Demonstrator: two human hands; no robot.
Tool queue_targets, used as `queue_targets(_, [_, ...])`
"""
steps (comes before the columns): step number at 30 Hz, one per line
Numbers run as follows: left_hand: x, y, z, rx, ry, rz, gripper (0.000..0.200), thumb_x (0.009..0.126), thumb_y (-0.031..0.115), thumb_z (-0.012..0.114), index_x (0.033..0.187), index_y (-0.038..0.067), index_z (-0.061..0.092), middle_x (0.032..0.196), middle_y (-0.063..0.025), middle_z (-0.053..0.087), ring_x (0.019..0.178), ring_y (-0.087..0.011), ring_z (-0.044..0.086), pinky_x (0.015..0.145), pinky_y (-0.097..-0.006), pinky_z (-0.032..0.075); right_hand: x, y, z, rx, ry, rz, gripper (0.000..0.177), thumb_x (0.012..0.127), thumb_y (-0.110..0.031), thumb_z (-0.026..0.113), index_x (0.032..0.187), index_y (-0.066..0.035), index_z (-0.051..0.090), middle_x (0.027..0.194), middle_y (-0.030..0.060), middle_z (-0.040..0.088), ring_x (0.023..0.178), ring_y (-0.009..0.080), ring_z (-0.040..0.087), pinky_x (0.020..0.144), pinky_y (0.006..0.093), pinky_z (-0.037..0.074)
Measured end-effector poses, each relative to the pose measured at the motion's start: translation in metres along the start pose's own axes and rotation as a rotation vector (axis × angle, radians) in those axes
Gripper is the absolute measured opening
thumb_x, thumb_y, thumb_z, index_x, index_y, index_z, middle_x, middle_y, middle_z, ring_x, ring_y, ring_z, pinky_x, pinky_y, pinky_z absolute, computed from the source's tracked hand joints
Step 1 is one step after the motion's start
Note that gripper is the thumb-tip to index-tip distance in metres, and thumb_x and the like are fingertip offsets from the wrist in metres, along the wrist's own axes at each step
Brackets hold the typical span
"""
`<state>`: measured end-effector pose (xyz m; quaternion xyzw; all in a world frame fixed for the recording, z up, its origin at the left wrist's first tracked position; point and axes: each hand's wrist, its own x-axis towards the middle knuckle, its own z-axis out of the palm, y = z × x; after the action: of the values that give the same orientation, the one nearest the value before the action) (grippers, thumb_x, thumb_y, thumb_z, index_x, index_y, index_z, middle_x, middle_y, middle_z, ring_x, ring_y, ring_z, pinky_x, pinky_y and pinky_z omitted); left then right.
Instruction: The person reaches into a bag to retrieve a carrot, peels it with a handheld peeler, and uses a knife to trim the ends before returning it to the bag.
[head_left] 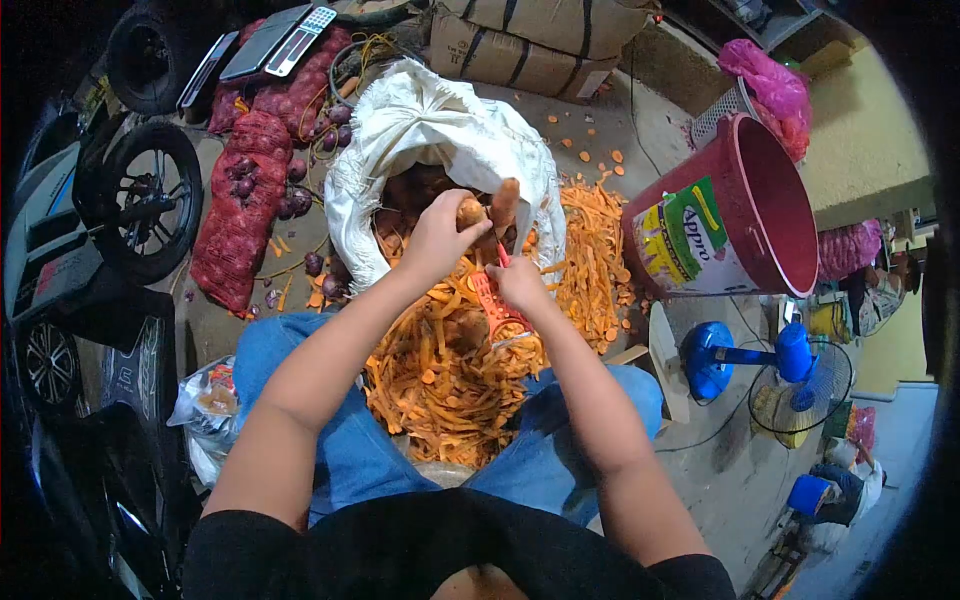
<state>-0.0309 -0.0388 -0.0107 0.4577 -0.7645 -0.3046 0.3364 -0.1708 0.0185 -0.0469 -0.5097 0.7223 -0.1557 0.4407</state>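
My left hand [445, 235] is closed around a carrot [470, 210], whose blunt end shows at the fingertips. Just right of it, another carrot-like piece [507, 200] points up over the sack opening. My right hand [522, 283] grips a slim red-handled peeler [502, 254], its far end close to that piece. Below the right hand lies an orange-red slotted plastic piece [490, 300] among the peelings. A heap of carrot peelings [440, 385] fills the space between my knees. The open white sack [440, 110] in front holds unpeeled carrots in its shaded mouth.
More peelings and carrot slices [590, 260] cover the floor right of the sack. A red bucket [770, 200] lies tilted beyond them, with a blue fan [750, 355] nearer me. At left are a net bag of onions [240, 210], scales [300, 42] and a motorcycle wheel [150, 200].
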Motion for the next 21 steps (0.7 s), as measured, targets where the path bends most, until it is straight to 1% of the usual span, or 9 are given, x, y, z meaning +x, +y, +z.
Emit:
queue_targets(7, [-0.008,0.007,0.003,0.124,0.084,0.356,0.034,0.063,0.015,0.064,0.09,0.0,0.05,0.087,-0.0131,0.054,0.08,-0.0222,0.054,0.069,-0.0282,0.042,0.012,0.021,0.017,-0.049,0.141,-0.264,0.027,0.07,-0.021,0.049,0.068,0.005,0.056,0.072,0.0261,0.053,0.073,0.0379,0.052,0.066,0.0412,0.041])
queue_targets(9, [-0.005,0.012,0.001,-0.135,0.062,0.04,0.031,0.062,0.015,0.065,0.086,0.0,0.053,0.081,-0.0128,0.057,0.074,-0.0182,0.057,0.065,-0.0262,0.043,0.013,0.016,0.015,0.094,0.112,0.015,0.024,0.068,-0.018,0.048,0.07,0.005,0.056,0.072,0.0257,0.053,0.073,0.0379,0.052,0.067,0.0416,0.04])
queue_targets(12, [-0.001,0.023,-0.007,-0.135,0.041,-0.105,0.03,0.062,0.015,0.066,0.085,0.0,0.055,0.078,-0.0129,0.058,0.071,-0.0154,0.058,0.063,-0.0252,0.044,0.013,0.01,0.013,0.077,0.099,0.058,0.024,0.067,-0.016,0.047,0.071,0.005,0.056,0.074,0.0255,0.054,0.075,0.0376,0.053,0.067,0.0413,0.04])
queue_targets(14, [-0.003,0.018,0.002,-0.125,0.022,-0.022,0.029,0.062,0.014,0.065,0.084,0.0,0.054,0.079,-0.0133,0.058,0.074,-0.0158,0.058,0.065,-0.0254,0.044,0.02,0.021,0.019,0.148,0.116,0.056,0.024,0.067,-0.017,0.048,0.072,0.006,0.056,0.074,0.0261,0.054,0.076,0.0377,0.052,0.067,0.041,0.04])
queue_targets(16, [-0.004,0.016,0.006,0.165,0.193,0.496,0.029,0.061,0.013,0.066,0.084,0.0,0.054,0.078,-0.0131,0.058,0.072,-0.015,0.058,0.064,-0.0248,0.044,0.021,0.02,0.021,0.222,0.137,0.053,0.025,0.067,-0.017,0.048,0.073,0.006,0.056,0.075,0.0267,0.053,0.076,0.0377,0.052,0.067,0.0407,0.04])
queue_targets(17, [-0.003,0.014,0.006,0.177,0.189,0.546,0.03,0.061,0.012,0.067,0.085,0.001,0.053,0.077,-0.0126,0.058,0.07,-0.0165,0.058,0.064,-0.025,0.044,0.02,0.021,0.021,0.214,0.152,0.005,0.025,0.067,-0.017,0.048,0.074,0.007,0.055,0.075,0.0275,0.053,0.077,0.0378,0.052,0.067,0.0405,0.04])
queue_targets(18, [-0.003,0.017,0.004,0.175,0.192,0.547,0.03,0.061,0.012,0.067,0.085,0.001,0.053,0.077,-0.0126,0.058,0.07,-0.0165,0.058,0.064,-0.025,0.044,0.018,0.019,0.019,0.204,0.165,-0.043,0.026,0.067,-0.016,0.048,0.074,0.007,0.055,0.076,0.0283,0.052,0.078,0.038,0.052,0.067,0.0404,0.04])
queue_targets(20, [-0.004,0.023,-0.001,-0.109,0.035,0.075,0.031,0.061,0.012,0.067,0.087,0.001,0.053,0.078,-0.0126,0.058,0.07,-0.0191,0.058,0.064,-0.026,0.045,0.018,0.013,0.016,0.178,0.132,0.047,0.025,0.067,-0.016,0.048,0.075,0.007,0.056,0.077,0.0281,0.053,0.08,0.0374,0.052,0.068,0.04,0.04])
queue_targets(21, [-0.003,0.025,-0.004,-0.148,0.021,0.051,0.031,0.061,0.012,0.066,0.087,0.001,0.053,0.077,-0.0126,0.058,0.07,-0.0207,0.058,0.064,-0.0266,0.045,0.018,0.011,0.014,0.153,0.1,0.135,0.025,0.067,-0.016,0.048,0.075,0.006,0.056,0.078,0.0278,0.053,0.081,0.0368,0.052,0.069,0.0396,0.04])
